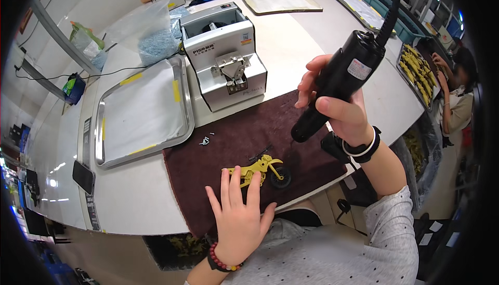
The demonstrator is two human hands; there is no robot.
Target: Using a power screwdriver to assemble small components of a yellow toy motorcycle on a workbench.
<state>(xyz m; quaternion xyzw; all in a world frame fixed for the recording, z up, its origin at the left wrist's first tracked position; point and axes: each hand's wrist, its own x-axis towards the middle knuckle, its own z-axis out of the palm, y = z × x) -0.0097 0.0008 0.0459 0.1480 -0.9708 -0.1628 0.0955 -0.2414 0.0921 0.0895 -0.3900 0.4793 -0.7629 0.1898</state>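
Observation:
A yellow toy motorcycle (263,168) with black wheels lies on a dark maroon cloth mat (197,168). My left hand (240,217) rests over its rear part, fingers stretched out and spread, hiding the back wheel. My right hand (345,111) is wrapped round a black electric screwdriver (340,79), whose cord runs up from its top end. The screwdriver's tip points down at the mat, apart from the toy and beyond its front wheel. Several small silver screws (205,140) lie loose on the mat. A thin dark piece (259,153) sits just behind the toy.
Behind the mat stands a grey screw-feeding machine (223,56). To its left are a paper-lined metal tray (189,113), bags of blue bits (158,43) and a phone (83,177). Trays of yellow parts (416,72) stand farther off. Co-workers (457,90) sit at right and far side.

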